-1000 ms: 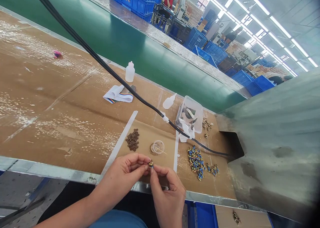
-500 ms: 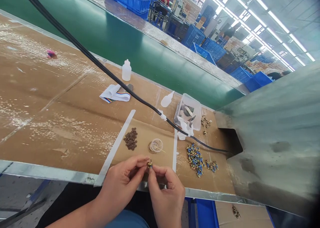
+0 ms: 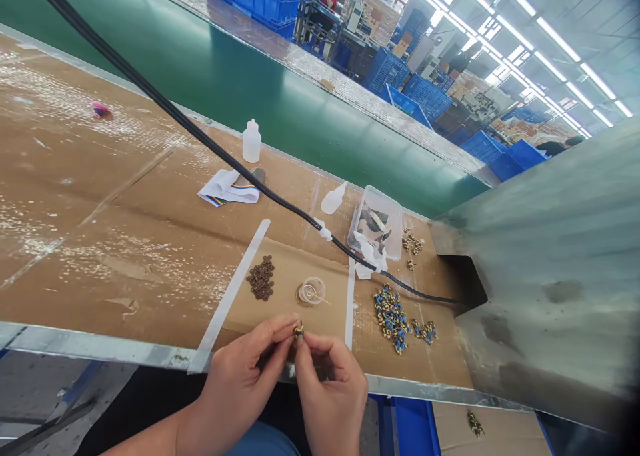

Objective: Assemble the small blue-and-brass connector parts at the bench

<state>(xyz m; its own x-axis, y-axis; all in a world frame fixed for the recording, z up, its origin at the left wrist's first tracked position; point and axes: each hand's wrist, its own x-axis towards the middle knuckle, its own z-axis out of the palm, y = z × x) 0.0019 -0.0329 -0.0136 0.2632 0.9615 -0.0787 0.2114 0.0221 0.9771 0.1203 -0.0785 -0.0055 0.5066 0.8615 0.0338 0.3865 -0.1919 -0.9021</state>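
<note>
From my remote place I look through the head camera, and I see the left hand point(image 3: 241, 380) and the right hand point(image 3: 331, 391) close together in front of the bench. Both are closed in a pinch, and their fingertips hold one small gold-coloured part point(image 3: 299, 331) between them; it is too small for me to tell its exact kind. This part is in the air just above the metal bench edge point(image 3: 100, 347). Straight ahead of the hands, a brown cardboard sheet point(image 3: 125, 243) covers the bench. On it, a little ahead of the left hand, lies a heap of dark small rings point(image 3: 261, 277), and near the hands, a little forward, stands a small clear round cup point(image 3: 313, 291). To the right of the right hand are a pile of blue and gold parts point(image 3: 391, 319) and a smaller group of similar parts point(image 3: 425, 333). Farther forward I see a clear plastic box point(image 3: 376, 224) with scraps inside, a white dropper bottle point(image 3: 252, 141), and a folded rainbow ribbon cable point(image 3: 229, 189). A black cable point(image 3: 210, 143) crosses the bench above all this and goes into an opening in a grey metal hood point(image 3: 545, 263). Beyond the bench runs a green conveyor belt point(image 3: 300, 123).
</note>
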